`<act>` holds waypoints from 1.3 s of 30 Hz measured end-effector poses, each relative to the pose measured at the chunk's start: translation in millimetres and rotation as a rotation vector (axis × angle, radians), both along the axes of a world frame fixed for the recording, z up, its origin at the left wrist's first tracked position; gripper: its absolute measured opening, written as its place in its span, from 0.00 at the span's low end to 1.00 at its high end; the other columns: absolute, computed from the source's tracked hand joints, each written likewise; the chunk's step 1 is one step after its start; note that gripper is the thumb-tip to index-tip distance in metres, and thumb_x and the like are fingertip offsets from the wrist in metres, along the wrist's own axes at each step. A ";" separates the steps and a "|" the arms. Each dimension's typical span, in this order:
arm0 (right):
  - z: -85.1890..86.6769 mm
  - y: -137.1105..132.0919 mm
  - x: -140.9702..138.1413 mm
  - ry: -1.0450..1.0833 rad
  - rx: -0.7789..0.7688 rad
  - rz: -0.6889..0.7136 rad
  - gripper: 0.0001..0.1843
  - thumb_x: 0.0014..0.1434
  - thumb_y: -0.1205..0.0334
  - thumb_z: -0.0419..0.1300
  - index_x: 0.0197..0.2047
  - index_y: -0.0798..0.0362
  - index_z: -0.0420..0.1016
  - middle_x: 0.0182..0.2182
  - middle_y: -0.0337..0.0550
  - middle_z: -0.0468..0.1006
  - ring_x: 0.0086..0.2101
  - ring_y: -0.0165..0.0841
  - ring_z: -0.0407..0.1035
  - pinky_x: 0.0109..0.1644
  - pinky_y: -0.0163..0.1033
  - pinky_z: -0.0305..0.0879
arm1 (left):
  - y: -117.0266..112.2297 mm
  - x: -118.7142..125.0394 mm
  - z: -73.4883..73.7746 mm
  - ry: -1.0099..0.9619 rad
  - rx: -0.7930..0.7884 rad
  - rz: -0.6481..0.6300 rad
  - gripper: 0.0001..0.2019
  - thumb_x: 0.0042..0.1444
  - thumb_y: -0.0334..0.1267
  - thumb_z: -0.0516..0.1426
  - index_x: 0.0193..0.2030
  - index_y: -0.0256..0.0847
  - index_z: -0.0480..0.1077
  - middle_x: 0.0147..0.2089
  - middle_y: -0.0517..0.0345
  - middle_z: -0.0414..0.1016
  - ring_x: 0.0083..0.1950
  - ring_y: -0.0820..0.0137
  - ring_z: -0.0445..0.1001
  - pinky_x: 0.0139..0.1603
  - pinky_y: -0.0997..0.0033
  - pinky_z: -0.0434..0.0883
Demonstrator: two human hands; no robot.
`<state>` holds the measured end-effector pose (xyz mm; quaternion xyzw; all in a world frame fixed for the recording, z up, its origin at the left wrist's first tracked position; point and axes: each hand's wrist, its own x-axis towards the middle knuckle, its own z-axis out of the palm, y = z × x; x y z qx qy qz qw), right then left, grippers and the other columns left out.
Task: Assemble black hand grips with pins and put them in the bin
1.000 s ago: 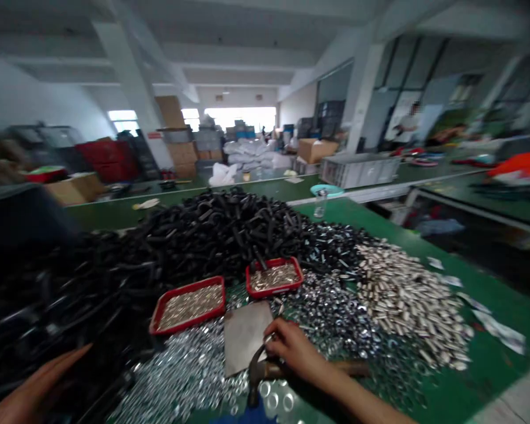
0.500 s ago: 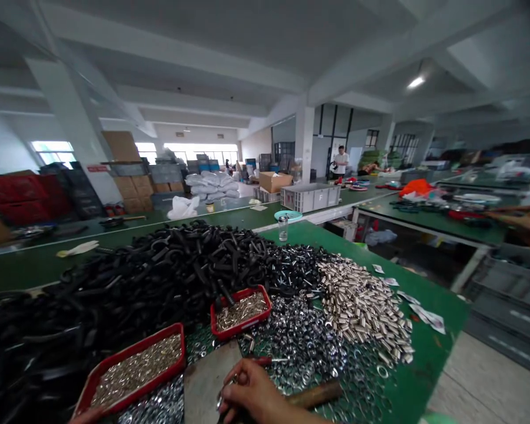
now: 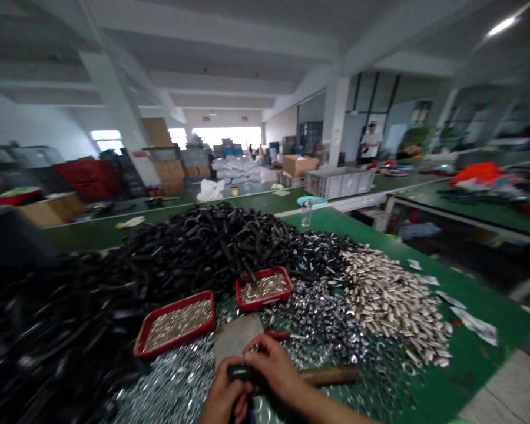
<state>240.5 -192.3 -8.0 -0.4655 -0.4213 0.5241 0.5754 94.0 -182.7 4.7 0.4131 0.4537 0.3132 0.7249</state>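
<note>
My left hand (image 3: 224, 391) is closed around a dark, glossy handle-like part (image 3: 239, 372) near the bottom middle. Beside it, my right hand (image 3: 276, 368) has its fingers pinched together at the part's end, with a small shiny metal piece (image 3: 254, 347) at the fingertips, too blurred to name. Both hands are just in front of a flat metal plate (image 3: 234, 338). A red-handled screwdriver (image 3: 278, 334) lies past the right hand. A wooden stick like a hammer handle (image 3: 331, 375) extends from behind the right wrist.
Red trays of small metal pieces, one left (image 3: 175, 323) and one farther back (image 3: 264, 288), stand before a heap of black curved parts (image 3: 221, 241). Loose nuts and rings (image 3: 331, 321) and metal sleeves (image 3: 393, 297) cover the right side. A glass jar (image 3: 306, 215) stands behind.
My view has turned left, shifting the scene rightward. My left hand has come in from the lower left to meet my right hand, now holding the dark part.
</note>
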 end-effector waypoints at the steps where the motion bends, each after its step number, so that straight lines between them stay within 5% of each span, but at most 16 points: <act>1: 6.5 -2.0 4.8 -0.098 0.058 0.032 0.22 0.51 0.43 0.69 0.37 0.54 0.75 0.35 0.41 0.75 0.39 0.34 0.70 0.47 0.40 0.65 | -6.4 -2.4 4.8 -0.030 -0.011 -0.119 0.26 0.41 0.43 0.65 0.48 0.43 0.65 0.21 0.68 0.69 0.14 0.80 0.55 0.17 0.79 0.54; 3: 13.0 -1.5 13.4 -0.211 0.148 0.132 0.20 0.53 0.44 0.68 0.35 0.54 0.75 0.43 0.44 0.74 0.46 0.37 0.69 0.54 0.41 0.62 | -15.6 -5.3 12.4 -0.152 -0.053 -0.310 0.31 0.44 0.43 0.66 0.55 0.43 0.62 0.31 0.61 0.75 0.18 0.80 0.61 0.20 0.78 0.61; 5: 12.0 -0.3 19.0 -0.228 0.115 0.242 0.19 0.58 0.45 0.64 0.37 0.54 0.75 0.45 0.44 0.73 0.42 0.34 0.69 0.50 0.39 0.65 | -19.6 -5.5 14.0 -0.220 -0.081 -0.356 0.26 0.52 0.49 0.63 0.54 0.41 0.63 0.36 0.55 0.77 0.20 0.80 0.63 0.22 0.78 0.63; 8: 6.6 -4.3 29.6 -0.288 0.063 0.351 0.17 0.65 0.48 0.58 0.43 0.53 0.74 0.39 0.42 0.75 0.37 0.32 0.70 0.44 0.38 0.67 | -18.3 -4.6 7.4 -0.112 -0.015 -0.221 0.20 0.58 0.56 0.58 0.43 0.39 0.65 0.32 0.56 0.76 0.16 0.83 0.56 0.16 0.81 0.54; 10: 4.5 -6.3 45.9 -0.455 0.108 0.301 0.14 0.66 0.51 0.57 0.44 0.53 0.75 0.39 0.43 0.76 0.41 0.34 0.71 0.48 0.40 0.66 | -11.6 -8.0 4.9 0.015 0.115 -0.055 0.20 0.58 0.56 0.58 0.38 0.39 0.64 0.30 0.58 0.75 0.16 0.83 0.55 0.16 0.81 0.52; 13: 4.8 3.3 80.0 -0.814 0.173 0.132 0.11 0.66 0.56 0.57 0.42 0.53 0.77 0.41 0.46 0.76 0.43 0.37 0.71 0.51 0.43 0.65 | 7.3 -21.1 14.0 0.099 0.305 0.142 0.19 0.61 0.56 0.56 0.40 0.39 0.68 0.37 0.56 0.77 0.23 0.80 0.66 0.24 0.80 0.63; 16: 6.0 32.0 97.1 -1.102 0.185 0.120 0.12 0.68 0.60 0.53 0.41 0.53 0.78 0.39 0.47 0.76 0.42 0.37 0.71 0.50 0.41 0.66 | 27.4 -28.5 27.4 0.088 0.349 0.167 0.19 0.62 0.56 0.55 0.44 0.40 0.70 0.40 0.55 0.78 0.29 0.77 0.71 0.31 0.78 0.68; 20: 1.9 80.5 72.3 -1.320 0.191 0.183 0.11 0.66 0.65 0.54 0.41 0.55 0.78 0.40 0.49 0.77 0.43 0.36 0.71 0.48 0.37 0.65 | 40.2 -12.2 24.3 0.056 0.341 0.110 0.19 0.60 0.55 0.57 0.42 0.39 0.69 0.38 0.55 0.78 0.25 0.79 0.66 0.28 0.78 0.65; 26: -1.7 100.7 45.6 -1.366 0.196 0.169 0.10 0.64 0.69 0.53 0.35 0.58 0.76 0.38 0.56 0.77 0.42 0.41 0.71 0.47 0.41 0.64 | 45.6 -2.6 5.9 0.104 0.330 0.321 0.19 0.58 0.54 0.59 0.43 0.39 0.68 0.31 0.60 0.76 0.21 0.79 0.62 0.23 0.79 0.61; 30: 11.9 79.4 44.7 -1.062 0.219 0.173 0.09 0.66 0.60 0.54 0.39 0.54 0.74 0.41 0.50 0.77 0.43 0.39 0.71 0.52 0.44 0.65 | 50.7 -8.0 8.9 0.198 0.454 0.374 0.18 0.64 0.53 0.53 0.39 0.38 0.70 0.35 0.55 0.77 0.30 0.73 0.71 0.34 0.74 0.68; 35: 25.1 47.1 18.1 -0.041 -0.126 0.214 0.18 0.63 0.50 0.60 0.50 0.52 0.70 0.39 0.44 0.80 0.38 0.34 0.76 0.49 0.45 0.72 | 51.9 1.5 14.0 0.264 0.647 0.350 0.15 0.67 0.49 0.50 0.43 0.40 0.71 0.44 0.53 0.76 0.46 0.68 0.74 0.53 0.68 0.67; 39: 19.4 40.3 3.5 0.228 -0.258 0.317 0.17 0.60 0.50 0.65 0.44 0.55 0.74 0.37 0.45 0.80 0.34 0.30 0.75 0.47 0.40 0.72 | 48.1 6.2 8.4 0.371 0.706 0.330 0.13 0.68 0.47 0.49 0.43 0.41 0.68 0.44 0.53 0.73 0.47 0.67 0.72 0.53 0.67 0.66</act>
